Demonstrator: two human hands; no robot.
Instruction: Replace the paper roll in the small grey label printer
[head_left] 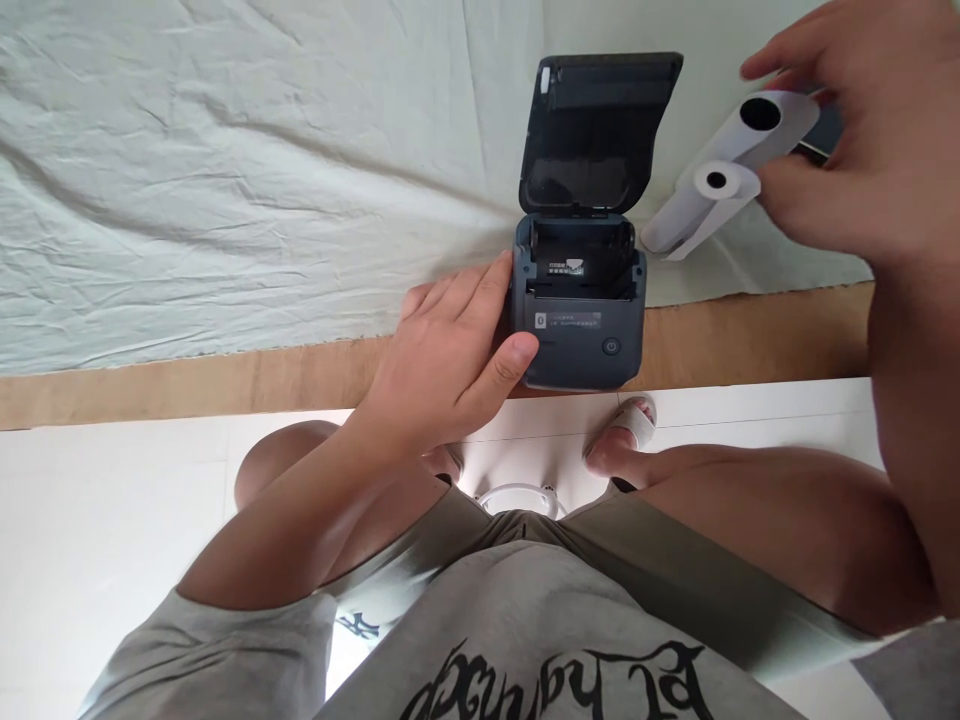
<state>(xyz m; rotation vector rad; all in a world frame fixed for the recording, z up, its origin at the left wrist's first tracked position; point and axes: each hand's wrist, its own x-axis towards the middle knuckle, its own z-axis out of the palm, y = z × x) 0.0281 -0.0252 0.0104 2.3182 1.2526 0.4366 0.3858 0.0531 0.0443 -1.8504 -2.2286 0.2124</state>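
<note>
A dark blue portable label printer [585, 340] sits at the table's front edge with its black lid [600, 135] swung up. Its paper bay shows a black interior and a small white label. My left hand [457, 340] rests along the printer's left side, fingers stretched out, thumb lying over its near left corner. To the right stand two white paper rolls, a wider one [791, 118] with a large black core hole and a narrower one [701, 215] with a loose paper end. My right hand [847, 150] curls around the wider roll; its thumb lies beside the narrower one.
A wrinkled pale green cloth [262, 180] covers the table, leaving a wooden edge strip [187, 380] bare along the front. Behind my right hand is a partly hidden dark object [823, 130]. Below the edge are my legs and the white tiled floor [112, 500].
</note>
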